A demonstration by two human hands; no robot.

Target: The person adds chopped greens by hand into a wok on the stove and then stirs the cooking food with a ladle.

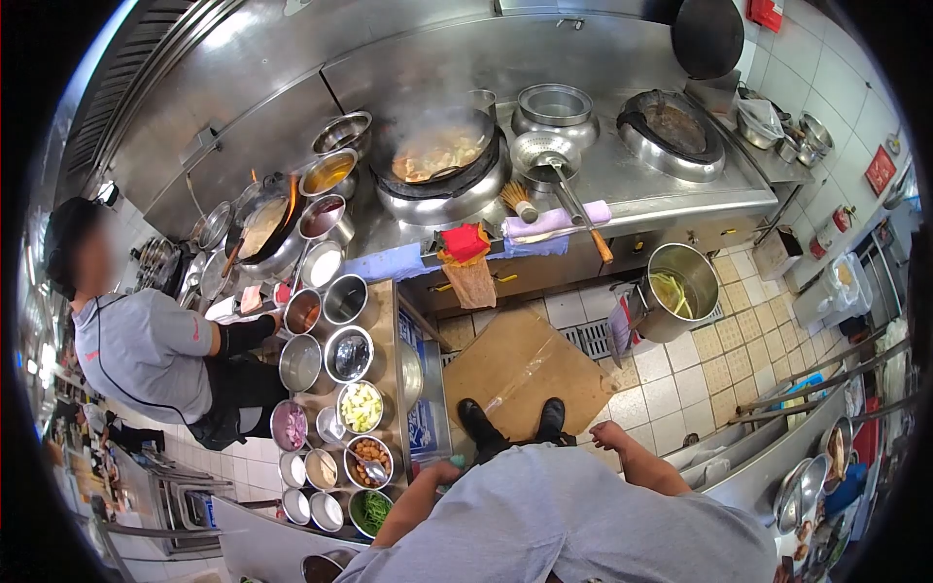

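Observation:
My left hand [445, 472] hangs low beside the steel counter, its fingers closed around a small blue-green cloth-like thing [457, 460], mostly hidden. Close to that hand stand a bowl of browned pieces with a spoon [369, 461] and a bowl of green vegetables [370, 511]. My right hand [609, 435] is out at my other side, above the tiled floor, with its fingers curled in and nothing visible in them. Ahead, food steams in a large wok [442, 155]. A perforated strainer [544, 154] with a ladle on it rests at the right of that wok.
A co-worker [155, 350] stands at the left by another wok [264, 225]. A tall steel pot [680, 291] with long pale green pieces stands right of my feet. Flattened cardboard [525, 360] covers the floor beneath me. A bamboo brush [520, 202] and towels lie along the stove edge.

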